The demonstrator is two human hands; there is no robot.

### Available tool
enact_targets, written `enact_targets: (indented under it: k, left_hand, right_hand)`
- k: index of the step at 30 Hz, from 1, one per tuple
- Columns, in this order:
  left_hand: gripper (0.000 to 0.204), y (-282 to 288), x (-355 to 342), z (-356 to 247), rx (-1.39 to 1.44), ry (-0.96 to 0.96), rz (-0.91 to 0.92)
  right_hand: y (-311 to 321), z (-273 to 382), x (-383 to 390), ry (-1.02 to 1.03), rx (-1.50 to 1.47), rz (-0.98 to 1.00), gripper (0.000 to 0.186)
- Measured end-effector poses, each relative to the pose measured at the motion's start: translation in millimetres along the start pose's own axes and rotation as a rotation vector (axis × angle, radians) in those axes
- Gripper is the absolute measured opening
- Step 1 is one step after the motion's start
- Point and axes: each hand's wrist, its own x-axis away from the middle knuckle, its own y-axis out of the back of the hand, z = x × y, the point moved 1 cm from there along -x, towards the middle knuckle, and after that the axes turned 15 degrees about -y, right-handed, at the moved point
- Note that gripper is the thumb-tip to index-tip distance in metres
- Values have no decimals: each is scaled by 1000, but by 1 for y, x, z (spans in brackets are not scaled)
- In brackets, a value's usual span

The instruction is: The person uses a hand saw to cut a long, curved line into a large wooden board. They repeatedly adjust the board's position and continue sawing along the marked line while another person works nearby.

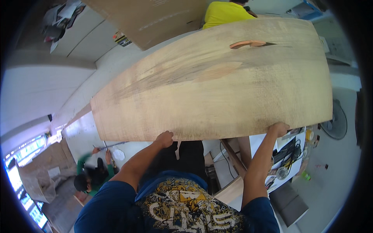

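Observation:
A large pale wooden panel with grain streaks and darker smudges spans the view in front of me. My left hand is closed on its near edge, left of the middle. Further right along that same edge, my right hand grips the panel too. The fingers of both hands partly go out of sight at the panel's edge. On the panel's far right part lies a slim tool with a curved orange-brown handle and a dark pointed end, apart from both hands.
Beyond the panel is a person in a yellow shirt. Lower left, a person in green works low down. To the right are a cluttered white table with cables, a fan and a grey box. Large cardboard stands at the back.

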Motion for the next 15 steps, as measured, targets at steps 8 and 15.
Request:
enact_targets:
  k: [8,15]
  left_hand:
    - [47,51,19,6,-16,-129,54]
    - [49,46,18,18,-64,-104,328]
  right_hand:
    - [35,-12,82,-175,-229,78,65]
    - [-8,-7,19,-153,-364,30,57]
